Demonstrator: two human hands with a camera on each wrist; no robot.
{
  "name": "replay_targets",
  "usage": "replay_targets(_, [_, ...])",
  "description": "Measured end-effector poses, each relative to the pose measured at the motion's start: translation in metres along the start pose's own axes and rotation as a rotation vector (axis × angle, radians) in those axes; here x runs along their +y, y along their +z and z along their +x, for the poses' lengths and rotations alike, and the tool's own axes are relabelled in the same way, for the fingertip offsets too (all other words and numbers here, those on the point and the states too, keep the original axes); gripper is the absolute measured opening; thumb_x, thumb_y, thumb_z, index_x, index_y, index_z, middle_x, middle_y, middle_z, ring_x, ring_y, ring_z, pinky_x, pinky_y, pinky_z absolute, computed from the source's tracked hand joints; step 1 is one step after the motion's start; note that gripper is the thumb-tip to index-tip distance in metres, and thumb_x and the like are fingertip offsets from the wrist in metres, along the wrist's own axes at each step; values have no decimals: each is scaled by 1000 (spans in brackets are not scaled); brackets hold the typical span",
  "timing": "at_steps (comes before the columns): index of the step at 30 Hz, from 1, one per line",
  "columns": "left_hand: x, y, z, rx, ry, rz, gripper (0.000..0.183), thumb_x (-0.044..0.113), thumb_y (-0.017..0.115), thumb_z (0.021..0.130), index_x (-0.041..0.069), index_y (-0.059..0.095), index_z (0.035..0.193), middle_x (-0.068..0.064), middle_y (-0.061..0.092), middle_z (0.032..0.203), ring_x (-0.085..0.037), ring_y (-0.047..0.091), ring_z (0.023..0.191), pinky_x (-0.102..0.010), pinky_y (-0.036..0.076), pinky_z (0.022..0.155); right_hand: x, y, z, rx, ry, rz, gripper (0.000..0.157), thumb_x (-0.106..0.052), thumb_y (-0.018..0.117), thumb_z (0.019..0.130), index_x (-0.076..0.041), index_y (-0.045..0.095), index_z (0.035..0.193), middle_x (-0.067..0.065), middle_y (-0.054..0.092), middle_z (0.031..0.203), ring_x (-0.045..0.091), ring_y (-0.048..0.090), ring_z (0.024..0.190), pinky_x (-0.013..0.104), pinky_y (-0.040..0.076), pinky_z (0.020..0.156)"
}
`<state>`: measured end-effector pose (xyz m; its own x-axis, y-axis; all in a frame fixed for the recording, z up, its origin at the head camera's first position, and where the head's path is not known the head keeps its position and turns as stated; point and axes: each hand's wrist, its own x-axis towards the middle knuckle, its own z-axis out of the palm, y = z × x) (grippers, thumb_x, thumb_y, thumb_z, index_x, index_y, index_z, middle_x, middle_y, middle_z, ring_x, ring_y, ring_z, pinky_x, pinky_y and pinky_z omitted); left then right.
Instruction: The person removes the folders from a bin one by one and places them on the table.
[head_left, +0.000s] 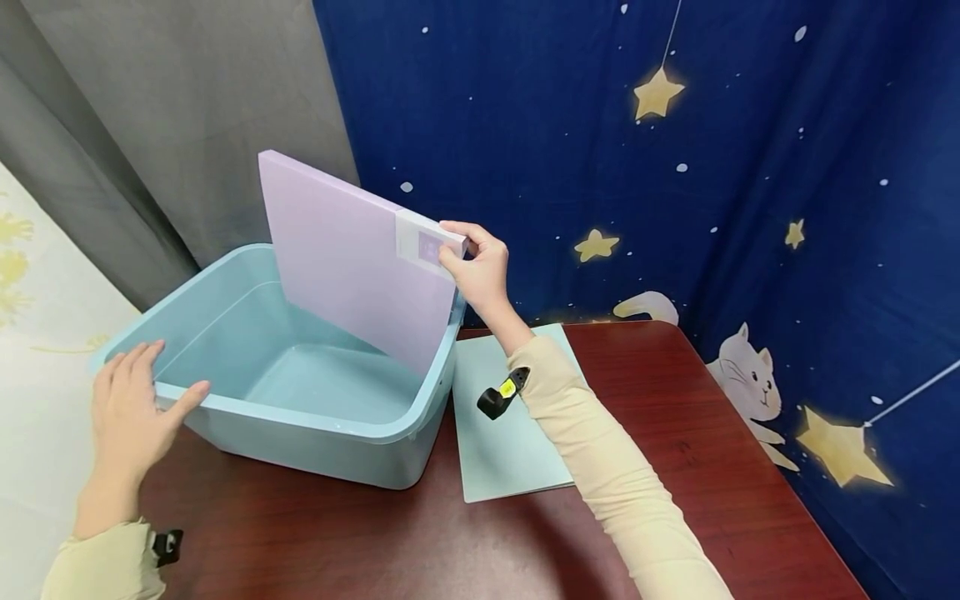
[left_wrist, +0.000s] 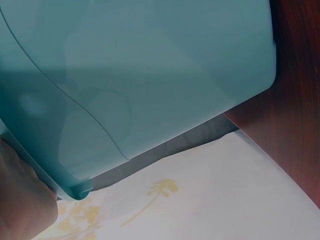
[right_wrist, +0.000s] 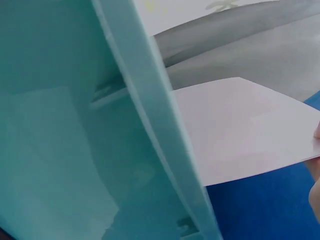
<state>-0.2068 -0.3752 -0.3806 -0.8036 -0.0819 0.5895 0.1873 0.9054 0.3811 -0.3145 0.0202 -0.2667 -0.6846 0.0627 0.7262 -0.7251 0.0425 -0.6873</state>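
Observation:
My right hand pinches the upper right corner of a lavender folder, beside its pale label. The folder stands tilted inside a light blue plastic tub, with much of it rising above the far rim. In the right wrist view, the lavender folder shows past the tub's rim, fingertips at its edge. My left hand rests at the tub's near left corner, fingers extended over the rim and thumb along the front edge. The left wrist view shows the tub's outer wall.
A pale blue-green folder lies on the dark red table, right of the tub and under my right forearm. Behind hang a grey curtain and a blue star-patterned curtain. White patterned cloth lies at the left.

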Motion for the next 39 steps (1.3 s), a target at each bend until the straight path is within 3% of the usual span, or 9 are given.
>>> replay_targets(9, [-1, 0, 1, 4, 10, 10, 78, 42, 55, 81, -7, 30, 137, -33, 31, 136, -43, 18, 131, -46, 3, 110, -14, -7, 10, 101, -3, 119, 27, 15, 57, 71, 15, 62, 97, 27, 63, 97, 10, 62, 73, 26, 54, 61])
replay_targets(20, [-1, 0, 0, 3, 7, 13, 78, 42, 56, 81, -7, 31, 136, -33, 31, 136, -42, 18, 131, -45, 3, 110, -6, -24, 27, 310, -70, 227, 28, 15, 63, 70, 14, 63, 98, 19, 66, 91, 13, 64, 75, 31, 55, 65])
replay_targets(27, [-2, 0, 1, 5, 13, 16, 77, 42, 56, 81, -7, 32, 136, -32, 31, 136, -43, 18, 131, -46, 4, 110, -15, -37, 33, 414, -94, 311, 29, 17, 62, 69, 13, 62, 98, 13, 65, 85, 18, 64, 74, 32, 54, 67])
replay_targets(39, [-4, 1, 1, 0, 19, 19, 77, 42, 55, 81, -6, 32, 137, -32, 31, 136, -42, 18, 131, -45, 4, 110, -30, -68, 36, 571, -104, 346, 30, 18, 60, 69, 7, 66, 96, 13, 65, 85, 24, 63, 78, 33, 54, 69])
